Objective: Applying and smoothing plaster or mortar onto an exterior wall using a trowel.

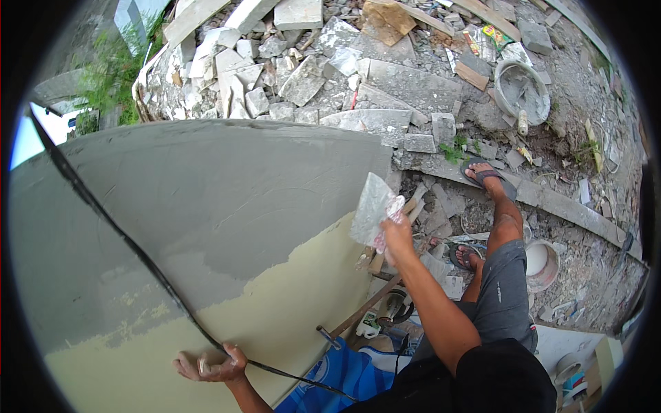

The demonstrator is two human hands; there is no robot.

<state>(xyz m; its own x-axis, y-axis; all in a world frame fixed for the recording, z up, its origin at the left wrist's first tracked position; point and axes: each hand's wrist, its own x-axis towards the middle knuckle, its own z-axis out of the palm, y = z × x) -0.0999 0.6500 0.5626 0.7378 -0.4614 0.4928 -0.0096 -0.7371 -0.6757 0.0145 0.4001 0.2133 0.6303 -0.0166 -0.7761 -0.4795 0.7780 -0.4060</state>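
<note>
My right hand (397,237) grips a wide putty knife (370,208) by its pink-and-white smeared handle. Its flat grey blade points up and left, near the right end of a wall (275,179). Smooth grey coating covers the wall's upper part, while a pale yellow surface (296,296) shows below a ragged border. Low at the wall, my left hand (213,365) has its fingers loosely bent and apart, with grey smears on them. A black cable (148,265) crosses in front of the wall and meets this hand by the thumb; the exact contact cannot be told.
Broken concrete and stones (303,79) lie beyond the wall. A mortar-smeared bucket (522,89) stands far right; another bucket (540,265) with white liquid is near my feet. A concrete ledge (571,206) crosses the ground. Wooden poles (365,303) and a blue sheet (351,378) lie below.
</note>
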